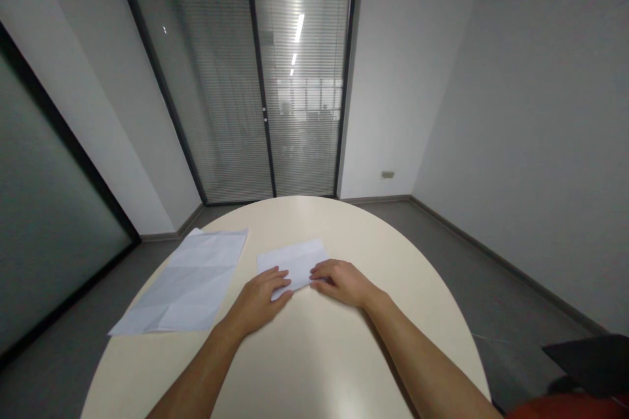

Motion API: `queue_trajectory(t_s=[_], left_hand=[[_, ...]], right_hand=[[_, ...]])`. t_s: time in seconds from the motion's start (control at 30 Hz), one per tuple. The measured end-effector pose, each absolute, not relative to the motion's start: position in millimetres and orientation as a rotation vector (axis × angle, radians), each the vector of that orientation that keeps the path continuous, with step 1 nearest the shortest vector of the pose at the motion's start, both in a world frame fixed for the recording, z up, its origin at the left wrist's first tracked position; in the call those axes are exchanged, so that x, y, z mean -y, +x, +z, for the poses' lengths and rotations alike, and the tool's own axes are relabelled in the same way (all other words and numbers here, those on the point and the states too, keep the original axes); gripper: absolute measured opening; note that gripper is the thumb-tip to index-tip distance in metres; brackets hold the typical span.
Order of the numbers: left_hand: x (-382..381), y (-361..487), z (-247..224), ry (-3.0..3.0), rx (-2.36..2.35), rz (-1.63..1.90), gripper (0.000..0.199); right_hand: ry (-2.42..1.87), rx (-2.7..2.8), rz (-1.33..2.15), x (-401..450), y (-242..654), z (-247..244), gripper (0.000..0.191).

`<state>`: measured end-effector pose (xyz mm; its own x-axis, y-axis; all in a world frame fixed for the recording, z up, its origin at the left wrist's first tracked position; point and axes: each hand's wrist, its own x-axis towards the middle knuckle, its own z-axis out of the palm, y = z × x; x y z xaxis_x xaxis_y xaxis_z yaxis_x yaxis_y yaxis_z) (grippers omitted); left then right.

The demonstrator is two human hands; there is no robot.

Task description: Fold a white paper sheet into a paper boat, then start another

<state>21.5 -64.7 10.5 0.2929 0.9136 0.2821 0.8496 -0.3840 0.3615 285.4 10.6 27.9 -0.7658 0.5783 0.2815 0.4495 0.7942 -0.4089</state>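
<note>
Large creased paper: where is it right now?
In the head view, the large creased paper lies along the left edge of the round table, left of the smaller paper.

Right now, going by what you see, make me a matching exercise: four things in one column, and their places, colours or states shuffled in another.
Things
1. Small paper
2. Large paper
3. Round table
4. Glass panels

Descriptions
A. Cream, beneath both papers
B. Dark-framed, with blinds
C. Touched by the left hand and the right hand
D. Creased, on the tabletop's left side

Pairs: 1-C, 2-D, 3-A, 4-B
</note>
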Motion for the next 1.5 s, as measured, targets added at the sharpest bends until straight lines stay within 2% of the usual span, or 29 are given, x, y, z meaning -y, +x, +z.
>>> queue_trajectory(t_s=[0.27, 0.57, 0.73, 0.9, 1.07, 1.27, 1.37, 1.5], left_hand=[[68.2, 20.8, 16.4, 2.357, -1.599, 0.751, 0.030], [70.7, 16.9, 26.8, 2.247, -1.628, 0.894, 0.029], [65.2, 14.2, 24.8, 1.939, -1.647, 1.177, 0.041], [59.8, 12.3, 24.0, 1.663, -1.625, 1.410, 0.043], [55.7, 13.1, 21.8, 1.396, -1.575, 1.555, 0.045], [55.4, 16.6, 24.1, 1.345, -1.524, 1.639, 0.043], [54.6, 17.7, 23.2, 1.345, -1.515, 1.622, 0.049], [51.7, 17.5, 14.3, 1.367, -1.611, 1.506, 0.047]], right_hand=[[-0.867, 2.579, 0.434, -9.5, 288.2, 34.6, 0.041], [-0.994, 2.428, 0.565, -14.9, 296.7, 37.0, 0.039], [-1.031, 2.185, 0.742, -21.5, 300.8, 30.0, 0.035], [-0.963, 1.836, 0.924, -32.3, 298.5, 14.3, 0.044], [-0.811, 1.717, 1.174, -33.2, 291.9, 13.1, 0.037], [-0.859, 1.636, 1.170, -29.6, 287.0, 20.3, 0.045], [-0.902, 1.617, 1.195, -32.6, 287.5, 17.6, 0.050], [-1.114, 1.613, 1.004, -38.0, 292.3, 11.0, 0.055]])
